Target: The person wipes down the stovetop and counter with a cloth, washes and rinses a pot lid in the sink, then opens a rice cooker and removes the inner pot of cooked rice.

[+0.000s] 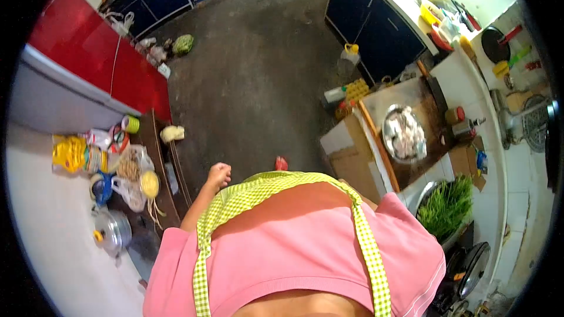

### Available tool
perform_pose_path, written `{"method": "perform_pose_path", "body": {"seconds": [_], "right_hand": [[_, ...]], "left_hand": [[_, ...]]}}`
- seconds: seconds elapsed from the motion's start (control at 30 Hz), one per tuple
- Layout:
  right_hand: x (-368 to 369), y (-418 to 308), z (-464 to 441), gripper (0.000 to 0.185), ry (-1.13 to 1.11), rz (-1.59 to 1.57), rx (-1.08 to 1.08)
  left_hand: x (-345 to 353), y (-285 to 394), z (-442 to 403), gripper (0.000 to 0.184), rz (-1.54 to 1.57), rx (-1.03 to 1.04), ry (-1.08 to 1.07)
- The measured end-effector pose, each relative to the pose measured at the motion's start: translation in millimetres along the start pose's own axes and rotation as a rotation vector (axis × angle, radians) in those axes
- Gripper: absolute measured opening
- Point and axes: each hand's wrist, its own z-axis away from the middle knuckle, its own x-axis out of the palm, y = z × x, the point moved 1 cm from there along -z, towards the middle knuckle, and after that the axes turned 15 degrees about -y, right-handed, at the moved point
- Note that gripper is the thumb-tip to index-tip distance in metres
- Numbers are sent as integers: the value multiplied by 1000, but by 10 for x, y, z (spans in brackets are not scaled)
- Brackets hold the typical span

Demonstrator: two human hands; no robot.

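My left hand (220,175) hangs in front of me at the left, over the dark floor, with its fingers curled closed and nothing visible in them. A wooden cabinet (154,158) is the nearest thing to it. My right hand is hidden behind my body and the green checked apron (282,181); only a bit of forearm shows at the right. On the counter to my right sits a metal plate (389,151) with pale pieces of raw meat or fish (408,132). Close by, a bowl holds green leafy stalks (449,208).
At the left are a yellow package (69,154), bagged food and a glass-lidded pot (111,229). A cardboard box (355,158) stands below the right counter, near a plastic jug (349,58). A green vegetable (183,44) lies on the floor by the red cabinet (76,47).
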Motion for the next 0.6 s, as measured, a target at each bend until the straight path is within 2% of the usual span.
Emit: {"method": "perform_pose_path", "body": {"seconds": [0.03,0.1,0.13,0.17,0.2,0.23,0.27,0.33,0.43,0.53,0.57,0.6], "right_hand": [[-359,319,-227,21,80,-399,74],[-1565,542,-208,20,57,-248,184],[-2204,604,-135,20,63,-200,217],[-2770,683,-118,22,96,-218,240],[-3083,912,-323,22,250,-361,205],[-3394,1142,-528,23,406,-493,149],[-3968,1105,-305,24,567,-774,128],[-4634,1390,-433,24,643,-835,129],[-5142,1992,-754,24,768,-859,136],[-5085,2544,-1084,23,807,-785,193],[-5096,2572,-925,24,743,-904,263],[-5025,2753,-951,29,544,-838,334]], "left_hand": [[-70,84,-194,15,0,38,-44],[-259,260,-430,19,-162,111,-56],[-522,-55,-961,22,-393,103,-68],[-775,-346,-1474,25,-623,101,-68],[-883,-286,-1580,24,-655,53,-69],[-970,-152,-1579,24,-568,-29,-66],[-1048,-8,-1554,23,-412,-116,-51],[-1247,345,-1597,22,-183,-258,0],[-1758,785,-1985,20,-47,-400,64],[-2268,1493,-2494,19,-5,-455,103],[-2386,1777,-2705,18,3,-460,107],[-2495,2097,-2939,18,4,-458,100]]}}
